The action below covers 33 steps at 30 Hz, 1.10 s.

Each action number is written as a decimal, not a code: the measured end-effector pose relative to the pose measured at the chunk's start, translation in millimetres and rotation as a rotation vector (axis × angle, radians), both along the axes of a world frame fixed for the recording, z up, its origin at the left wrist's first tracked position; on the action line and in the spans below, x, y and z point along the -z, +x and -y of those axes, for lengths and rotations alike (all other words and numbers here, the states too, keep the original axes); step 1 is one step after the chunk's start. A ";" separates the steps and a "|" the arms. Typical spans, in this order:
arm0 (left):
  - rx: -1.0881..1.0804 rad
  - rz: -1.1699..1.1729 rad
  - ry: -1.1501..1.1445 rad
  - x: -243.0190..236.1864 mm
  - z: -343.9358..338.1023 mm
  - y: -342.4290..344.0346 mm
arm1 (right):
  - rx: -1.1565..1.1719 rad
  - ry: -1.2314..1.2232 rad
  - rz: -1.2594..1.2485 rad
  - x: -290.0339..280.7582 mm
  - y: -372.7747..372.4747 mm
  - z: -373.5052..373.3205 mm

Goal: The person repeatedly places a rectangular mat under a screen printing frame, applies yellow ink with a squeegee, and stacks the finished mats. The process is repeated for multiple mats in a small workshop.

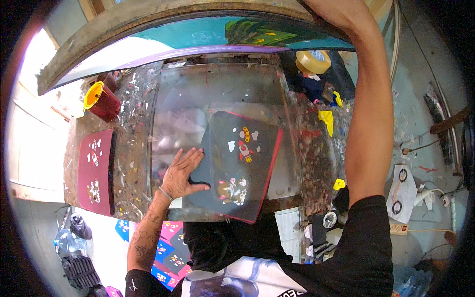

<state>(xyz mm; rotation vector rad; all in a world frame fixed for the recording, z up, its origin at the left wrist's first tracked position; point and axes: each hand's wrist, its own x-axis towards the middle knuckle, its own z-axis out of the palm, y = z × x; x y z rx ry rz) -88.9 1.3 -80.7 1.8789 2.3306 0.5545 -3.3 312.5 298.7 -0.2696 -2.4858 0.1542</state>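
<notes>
My left hand point(184, 171) lies open, thumb spread, at the left edge of dark grey cut pieces point(252, 193) with red edges, printed with a rocket, clouds and small animals. The pieces rest on a scuffed transparent board point(217, 79) on the paint-stained table. My right hand point(341, 12) is raised at the top right, against the wooden edge point(277, 10) of a tilted screen frame with a teal and green surface point(178, 34); its fingers are mostly hidden.
A red bucket point(106, 106) and a maroon printed piece point(94, 173) are on the table's left. A tape roll point(313, 62) and yellow scraps point(325, 121) lie right. Colourful printed pieces point(173, 255) are below the table; cables point(420, 148) run along the right.
</notes>
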 end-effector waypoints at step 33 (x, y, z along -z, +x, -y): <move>-0.015 0.026 0.454 -184.0 -139.5 125.8 | 0.147 -0.250 0.159 -0.7 19.7 32.5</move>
